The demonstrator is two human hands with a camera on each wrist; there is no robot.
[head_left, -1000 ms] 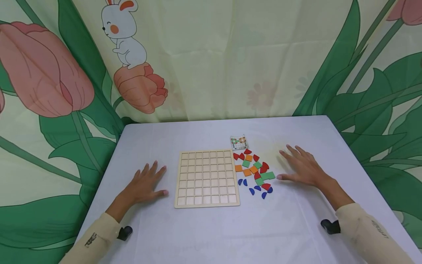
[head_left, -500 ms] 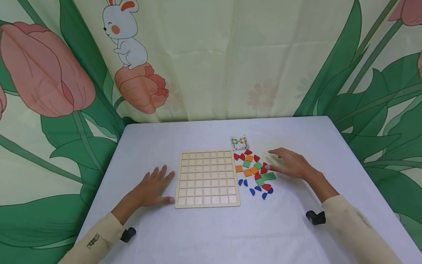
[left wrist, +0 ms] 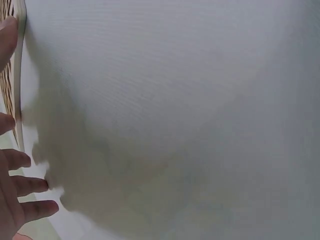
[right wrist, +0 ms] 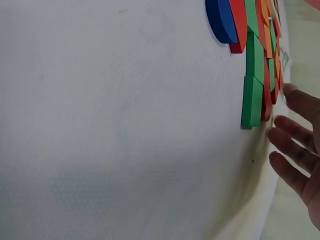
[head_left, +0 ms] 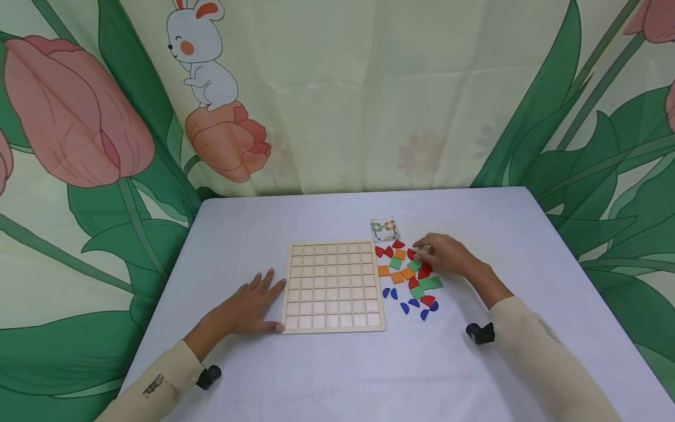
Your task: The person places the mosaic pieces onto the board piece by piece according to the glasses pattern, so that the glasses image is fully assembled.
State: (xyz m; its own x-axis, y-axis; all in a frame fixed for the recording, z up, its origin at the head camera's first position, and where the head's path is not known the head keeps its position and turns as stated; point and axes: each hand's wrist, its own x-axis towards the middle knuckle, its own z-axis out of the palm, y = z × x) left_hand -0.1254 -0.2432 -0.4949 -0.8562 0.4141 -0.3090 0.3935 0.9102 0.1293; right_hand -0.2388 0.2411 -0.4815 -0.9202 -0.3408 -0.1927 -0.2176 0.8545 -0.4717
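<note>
The right hand (head_left: 442, 258), fingers loosely bent, touches the tiles (head_left: 408, 272), a heap strung toward the person; the left hand (head_left: 252, 308) lies flat by the board (head_left: 332, 287).

No legible text anywhere. Dark print on left sleeve (head_left: 153, 384) and right sleeve (head_left: 545, 330) too small and blurred to read. No numbers, brands, signs.
</note>
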